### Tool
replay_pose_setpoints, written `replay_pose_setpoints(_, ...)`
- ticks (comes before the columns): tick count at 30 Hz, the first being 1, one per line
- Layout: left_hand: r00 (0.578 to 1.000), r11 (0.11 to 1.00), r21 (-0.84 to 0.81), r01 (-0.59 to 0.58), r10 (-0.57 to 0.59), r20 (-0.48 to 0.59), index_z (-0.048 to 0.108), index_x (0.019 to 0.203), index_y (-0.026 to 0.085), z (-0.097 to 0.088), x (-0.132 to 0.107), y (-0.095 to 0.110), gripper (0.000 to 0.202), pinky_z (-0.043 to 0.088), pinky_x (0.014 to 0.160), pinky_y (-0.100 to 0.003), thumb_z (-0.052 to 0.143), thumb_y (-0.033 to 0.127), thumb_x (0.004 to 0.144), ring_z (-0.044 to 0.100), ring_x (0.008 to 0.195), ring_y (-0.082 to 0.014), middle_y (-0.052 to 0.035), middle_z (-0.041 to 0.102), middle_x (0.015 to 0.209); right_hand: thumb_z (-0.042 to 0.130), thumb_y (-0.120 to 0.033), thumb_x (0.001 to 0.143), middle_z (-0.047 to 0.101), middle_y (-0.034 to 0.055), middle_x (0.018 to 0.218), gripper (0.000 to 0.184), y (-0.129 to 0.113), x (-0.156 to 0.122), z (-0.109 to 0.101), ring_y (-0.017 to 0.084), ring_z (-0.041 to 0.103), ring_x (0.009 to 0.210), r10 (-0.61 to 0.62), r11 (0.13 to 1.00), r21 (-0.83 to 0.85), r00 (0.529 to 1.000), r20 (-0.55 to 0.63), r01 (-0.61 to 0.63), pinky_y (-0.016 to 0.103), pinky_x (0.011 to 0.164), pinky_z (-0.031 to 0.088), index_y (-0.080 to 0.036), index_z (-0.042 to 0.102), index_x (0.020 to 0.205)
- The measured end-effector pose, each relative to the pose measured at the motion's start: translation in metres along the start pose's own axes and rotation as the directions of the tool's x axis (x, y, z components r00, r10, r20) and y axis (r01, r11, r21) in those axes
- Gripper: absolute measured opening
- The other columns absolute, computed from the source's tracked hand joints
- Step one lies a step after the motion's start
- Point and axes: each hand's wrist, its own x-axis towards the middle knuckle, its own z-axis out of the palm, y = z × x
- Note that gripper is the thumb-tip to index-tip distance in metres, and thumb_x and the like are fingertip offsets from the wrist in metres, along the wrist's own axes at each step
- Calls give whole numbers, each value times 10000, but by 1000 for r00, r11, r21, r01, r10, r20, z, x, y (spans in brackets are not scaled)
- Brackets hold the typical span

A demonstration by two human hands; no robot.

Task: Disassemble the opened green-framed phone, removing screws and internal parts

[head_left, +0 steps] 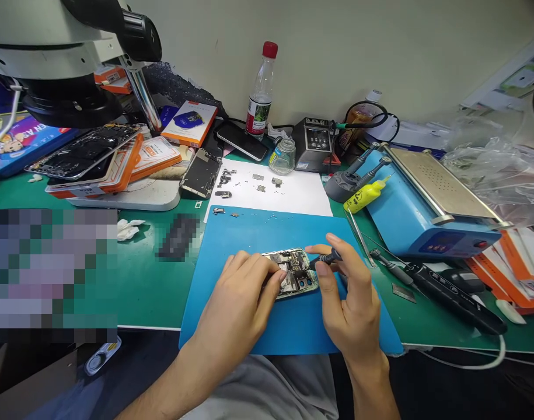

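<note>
An opened smartphone (295, 269) with its inner boards and camera lenses showing lies on the blue mat (231, 233). My left hand (244, 289) rests at its left end, thumb and fingertips pinched together over the phone's inside; the fingers hide whatever is between them. In my right hand (352, 291) is a dark screwdriver (330, 258), gripped between thumb and fingers, its tip pointing down and left at the board. Beyond the mat, small phone parts (258, 176) and tiny screws lie on a white sheet (240, 201).
At the right are a yellow bottle (365, 195), tweezers (360, 239), a black corded tool (454, 294) and a blue heating plate (424, 216). A microscope (74, 76) overhangs the left. Behind stand a red-capped bottle (260, 99), a glass jar (283, 156) and a black station (313, 146).
</note>
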Motion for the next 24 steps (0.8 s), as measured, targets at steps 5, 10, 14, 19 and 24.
replay_pose_setpoints(5,1000,1000,5,2,-2,-1,573,994,237,0,0,0,218,415,840,-392,530,175,1199,583,902,-223,16,713,975,654,-109,1090,769,98,1357,720,1,1,0,214,784,1147,33,999,-4,999,-14,-33,324,799,667,-325,427,1738)
replay_pose_setpoints(10,1000,1000,1,-5,5,-8,572,1003,238,0,0,1,209,421,838,-388,534,164,1195,587,898,-221,18,713,978,577,-116,1108,734,100,1409,613,3,4,0,217,740,1156,77,996,-44,995,-67,-80,344,805,667,-332,512,1677)
replay_pose_setpoints(14,1000,1000,11,-7,7,-11,574,1003,236,0,1,0,206,422,844,-394,543,160,1192,592,907,-222,17,717,980,640,-142,1074,687,123,1498,668,2,4,0,253,728,1210,30,995,-92,997,-68,-36,360,783,672,-338,487,1694)
replay_pose_setpoints(19,1000,1000,6,1,-1,-1,581,996,231,-1,1,0,211,423,841,-399,549,158,1191,589,915,-222,17,724,982,502,-155,1132,675,138,1558,618,0,5,1,251,743,1209,63,993,-95,996,-66,-69,378,794,680,-319,465,1726)
replay_pose_setpoints(24,1000,1000,3,-4,4,8,581,1003,230,-1,1,1,207,420,849,-407,544,169,1198,577,915,-219,21,731,997,772,-117,1019,715,118,1471,800,-1,4,2,237,762,1138,-38,989,-148,996,-85,25,316,705,670,-332,464,1725)
